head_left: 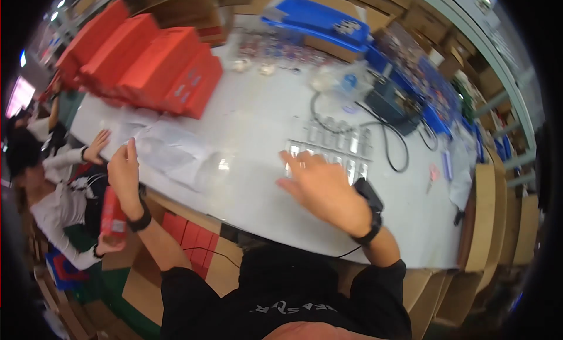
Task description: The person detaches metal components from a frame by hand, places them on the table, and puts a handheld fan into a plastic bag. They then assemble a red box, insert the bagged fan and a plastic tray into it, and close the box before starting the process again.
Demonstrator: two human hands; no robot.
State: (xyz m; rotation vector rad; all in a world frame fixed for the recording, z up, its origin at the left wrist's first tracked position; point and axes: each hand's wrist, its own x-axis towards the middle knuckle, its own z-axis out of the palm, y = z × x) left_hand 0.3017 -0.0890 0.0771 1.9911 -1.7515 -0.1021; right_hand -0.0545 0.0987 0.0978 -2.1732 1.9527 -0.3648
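My right hand (325, 190) hovers over or rests on rows of small silvery, rectangular pieces (355, 142) laid out on the white table; its thumb and fingers are apart, and I see nothing held. Some pieces are hidden under this hand. At the table's left edge, my left hand (124, 173) is raised with a finger stretched upward and nothing visible in it. Just below it is a slim red box (111, 214), gripped from beneath by a co-worker's hand (109, 244). The co-worker's other hand (97, 146) reaches to the table's edge beside my left hand.
Red boxes (158, 61) stand in a row at the back left, near clear plastic bags (170, 149). A blue tray (316, 20) is at the back. On the right are a dark device (390, 108) with a looping cable, scissors (433, 177) and cardboard boxes (484, 217).
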